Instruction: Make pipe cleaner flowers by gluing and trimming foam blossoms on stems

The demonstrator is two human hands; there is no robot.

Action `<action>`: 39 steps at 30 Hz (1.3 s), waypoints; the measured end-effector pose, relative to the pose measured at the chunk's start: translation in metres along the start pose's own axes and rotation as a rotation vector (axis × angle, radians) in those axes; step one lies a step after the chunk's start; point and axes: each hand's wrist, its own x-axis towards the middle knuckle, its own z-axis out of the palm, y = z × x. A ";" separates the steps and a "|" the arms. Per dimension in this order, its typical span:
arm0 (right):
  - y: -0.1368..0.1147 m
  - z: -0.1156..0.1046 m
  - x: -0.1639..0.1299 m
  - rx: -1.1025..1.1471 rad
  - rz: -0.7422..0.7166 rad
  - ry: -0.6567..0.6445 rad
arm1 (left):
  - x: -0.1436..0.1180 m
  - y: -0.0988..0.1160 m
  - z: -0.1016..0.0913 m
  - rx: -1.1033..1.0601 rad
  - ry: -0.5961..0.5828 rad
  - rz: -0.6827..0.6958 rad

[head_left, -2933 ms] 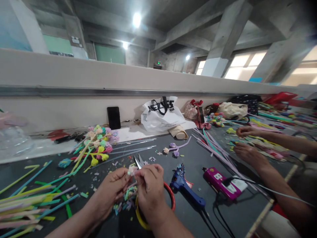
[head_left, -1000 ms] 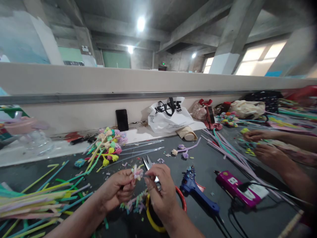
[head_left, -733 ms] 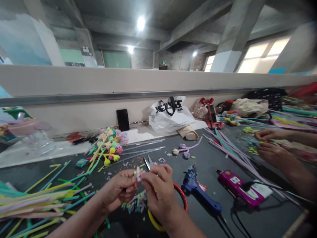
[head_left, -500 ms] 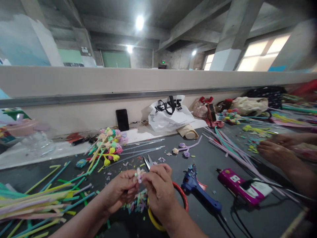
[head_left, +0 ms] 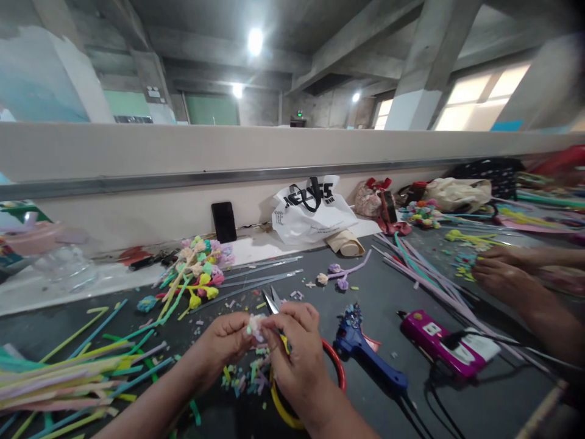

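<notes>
A small pale flower-like cluster [head_left: 256, 326], white with pink and green tints, sits between my two hands. My left hand [head_left: 223, 341] pinches it from the left with thumb and fingertips. From the other side, the thumb and fingers of my right hand [head_left: 297, 350] close on its edge and partly cover it. Under my right hand lie large scissors [head_left: 340, 366] with red and yellow handles, their blades pointing away from me. Small pastel scraps [head_left: 244, 378] are scattered on the dark table below the cluster. A blue glue gun [head_left: 375, 356] rests to the right of my right hand.
Fuzzy pastel stems [head_left: 59, 378] are heaped at left. Behind my hands lie a bunch of colourful flowers [head_left: 201, 268] and a purple sprig [head_left: 354, 271]. A magenta power strip [head_left: 443, 341] with cords lies right, near a co-worker's hands [head_left: 503, 274]. A phone [head_left: 223, 222] leans behind.
My fingers have shifted slightly on the cluster, and my right thumb has come lower and more into sight. The view has moved a little; the scissors and glue gun stay in place.
</notes>
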 end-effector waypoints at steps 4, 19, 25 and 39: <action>-0.002 -0.002 0.000 0.020 -0.021 -0.029 | -0.001 0.002 0.001 0.180 0.066 0.097; 0.002 -0.007 -0.002 0.167 0.069 0.117 | -0.014 0.022 0.008 0.771 0.067 0.464; -0.002 -0.018 0.002 0.222 -0.041 0.025 | -0.017 0.033 0.012 0.872 -0.042 0.559; -0.007 -0.018 0.003 0.235 -0.150 -0.121 | -0.029 0.064 0.005 0.825 -0.196 0.441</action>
